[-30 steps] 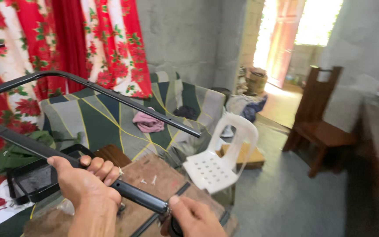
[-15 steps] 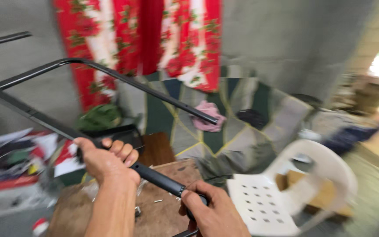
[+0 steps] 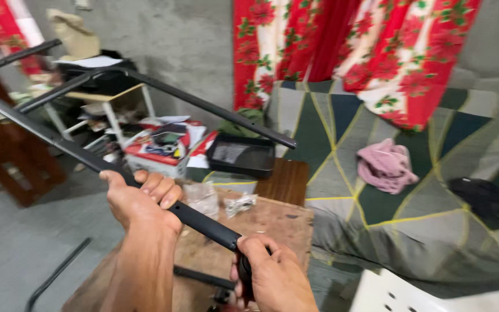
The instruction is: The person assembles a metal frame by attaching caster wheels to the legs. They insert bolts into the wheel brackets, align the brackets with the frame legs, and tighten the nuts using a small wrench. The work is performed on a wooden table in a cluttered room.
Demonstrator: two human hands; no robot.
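Observation:
A black metal tube frame (image 3: 203,222) runs from the upper left down to the bottom centre, with a second bar (image 3: 203,107) of it arching across the back. My left hand (image 3: 140,199) wraps around the near tube at mid-length. At the tube's lower end my right hand (image 3: 272,277) grips a dark joint or end piece. Both hands hold the frame above a worn wooden table (image 3: 272,222).
Small clear plastic bags (image 3: 239,203) lie on the table. A black tray (image 3: 244,155) and a cluttered box (image 3: 163,151) sit behind it. A patterned sofa (image 3: 411,190) with a pink cloth (image 3: 385,164) fills the right. A white plastic chair (image 3: 434,297) is at the bottom right.
My view has swung to the left, bringing the white shelf and clutter into sight and pushing the white chair toward the bottom right. Both hands have kept their grip on the frame.

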